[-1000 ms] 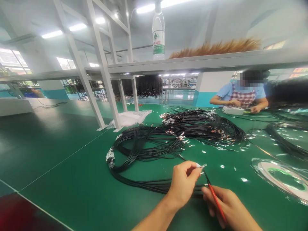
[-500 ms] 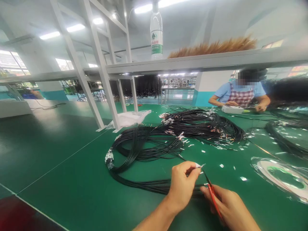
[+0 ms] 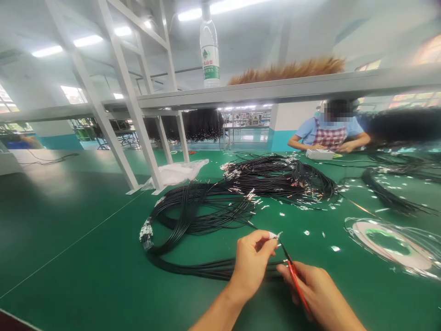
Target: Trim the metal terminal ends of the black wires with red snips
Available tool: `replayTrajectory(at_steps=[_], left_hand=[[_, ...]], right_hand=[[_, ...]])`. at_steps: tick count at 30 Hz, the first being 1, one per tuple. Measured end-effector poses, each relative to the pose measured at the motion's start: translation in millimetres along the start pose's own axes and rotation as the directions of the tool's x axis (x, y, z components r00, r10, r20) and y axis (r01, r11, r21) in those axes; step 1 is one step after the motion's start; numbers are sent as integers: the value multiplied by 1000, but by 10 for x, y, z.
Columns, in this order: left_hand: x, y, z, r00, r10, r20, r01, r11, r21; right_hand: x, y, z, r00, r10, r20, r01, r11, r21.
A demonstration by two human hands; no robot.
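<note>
My left hand is closed, with thumb and forefinger pinching the thin end of a black cable. A white covering shows on one fingertip, and a small silvery tip pokes out past the fingers. In my right hand is a red-handled tool with a slim dark tip. That tip points up at the pinched end, very near it; whether they touch is unclear. Several black cables run behind my left wrist toward my right hand. Their bundle curves away to the left, with silvery connectors at its bend.
More coiled black cables lie ahead on the green table. White scraps are scattered right of my hands, near a reel of thin strands. Shelf legs stand left. A co-worker sits across, behind a white box.
The view has turned slightly right, so everything sits further left. My hands keep nearly the same pose around the cable end. The co-worker's hand has moved in toward the white box.
</note>
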State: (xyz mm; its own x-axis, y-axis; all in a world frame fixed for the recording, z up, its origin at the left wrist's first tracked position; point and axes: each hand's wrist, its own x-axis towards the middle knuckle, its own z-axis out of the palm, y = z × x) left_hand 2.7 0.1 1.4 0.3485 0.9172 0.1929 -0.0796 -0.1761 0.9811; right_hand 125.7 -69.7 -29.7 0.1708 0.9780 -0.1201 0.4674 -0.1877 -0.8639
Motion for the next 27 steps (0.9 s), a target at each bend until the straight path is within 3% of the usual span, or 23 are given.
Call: replayTrajectory(at_steps=[6, 16, 23, 27], left_hand=[[10, 23, 6, 1000, -25, -3, 25, 999, -25], [13, 1, 0, 1000, -24, -2, 24, 1000, -11], [18, -5, 2, 1000, -30, 4, 30, 999, -27], [27, -11, -2, 999, -41, 14, 42, 998, -43]], right_hand=[[14, -22, -17, 997, 4, 79, -12, 994, 108], [22, -61, -51, 1000, -16, 10, 16, 1000, -13], [43, -15, -74, 981, -143, -128, 103, 955, -279], [38, -73, -84, 986, -123, -109, 54, 871, -488]])
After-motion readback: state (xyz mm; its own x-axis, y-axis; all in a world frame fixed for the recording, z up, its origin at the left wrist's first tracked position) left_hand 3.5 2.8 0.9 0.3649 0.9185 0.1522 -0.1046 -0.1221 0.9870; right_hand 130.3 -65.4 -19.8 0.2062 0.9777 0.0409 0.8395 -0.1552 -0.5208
